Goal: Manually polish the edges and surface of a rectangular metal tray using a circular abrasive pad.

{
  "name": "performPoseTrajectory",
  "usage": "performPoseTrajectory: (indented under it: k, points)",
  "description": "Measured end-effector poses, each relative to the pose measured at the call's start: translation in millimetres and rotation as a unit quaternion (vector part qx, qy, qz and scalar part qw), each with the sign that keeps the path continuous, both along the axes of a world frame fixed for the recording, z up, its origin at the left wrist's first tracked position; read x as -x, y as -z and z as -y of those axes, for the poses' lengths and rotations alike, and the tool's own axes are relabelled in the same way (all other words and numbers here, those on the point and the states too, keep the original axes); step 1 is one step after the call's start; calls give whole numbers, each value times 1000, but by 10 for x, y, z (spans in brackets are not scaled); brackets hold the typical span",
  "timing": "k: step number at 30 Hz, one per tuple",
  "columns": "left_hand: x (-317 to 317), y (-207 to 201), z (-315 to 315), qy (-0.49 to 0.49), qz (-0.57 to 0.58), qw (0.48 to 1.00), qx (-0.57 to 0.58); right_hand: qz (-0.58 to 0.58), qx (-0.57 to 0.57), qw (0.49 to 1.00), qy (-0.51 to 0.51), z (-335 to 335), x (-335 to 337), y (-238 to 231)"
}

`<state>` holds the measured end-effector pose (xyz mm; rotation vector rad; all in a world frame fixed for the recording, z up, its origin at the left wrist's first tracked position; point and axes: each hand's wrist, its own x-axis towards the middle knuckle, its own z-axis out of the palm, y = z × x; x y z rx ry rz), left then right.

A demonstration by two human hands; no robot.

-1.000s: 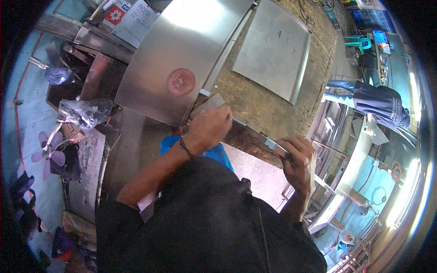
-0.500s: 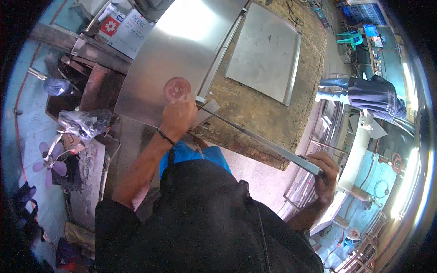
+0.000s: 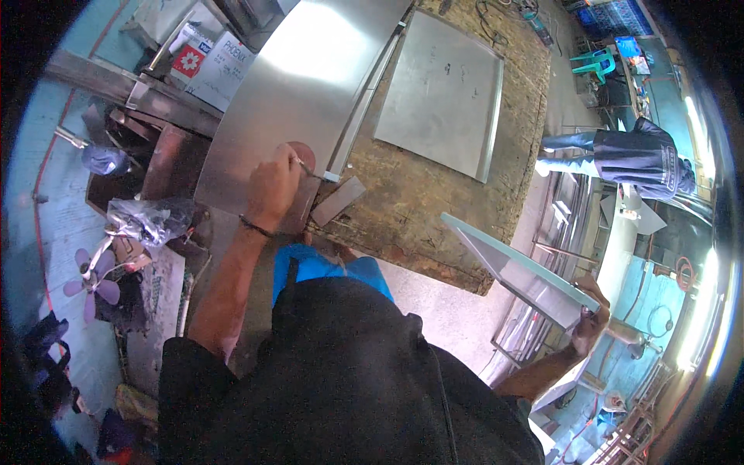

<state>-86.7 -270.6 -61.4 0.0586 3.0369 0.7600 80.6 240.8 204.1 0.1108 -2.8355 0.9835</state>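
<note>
Evidently, the worktop (image 3: 426,194) is overlapped by a metal sheet (image 3: 256,132). Near the worktop's corner, a panel (image 3: 535,290) is gripped endwise by the right hand (image 3: 590,322), perhaps for clearance. A red disc (image 3: 306,152) is partly hidden by the left hand (image 3: 273,187), whose fingers' grip cannot be told.

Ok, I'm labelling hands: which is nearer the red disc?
Left. The left hand partly covers the red disc; the right hand is well off to its right, holding a panel.

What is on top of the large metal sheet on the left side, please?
A round reddish disc lies on the large metal sheet, partly covered from view by the left hand. The sheet's surface beneath the disc cannot be seen.
</note>
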Motion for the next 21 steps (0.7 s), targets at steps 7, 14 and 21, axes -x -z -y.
performPoseTrajectory:
  k: [7, 14, 21]
  points:
    - [-32, -408, -30, -34, 31, 910, -413, 3, 21, 998, -61, 173, 220, 54]
    - [-285, -560, 211, -145, -28, 889, -434, 28, -106, 980, -167, 702, 708, 429]
    - [-1062, -579, 1453, -385, -138, 776, -480, 73, -70, 990, -103, 824, 854, 669]
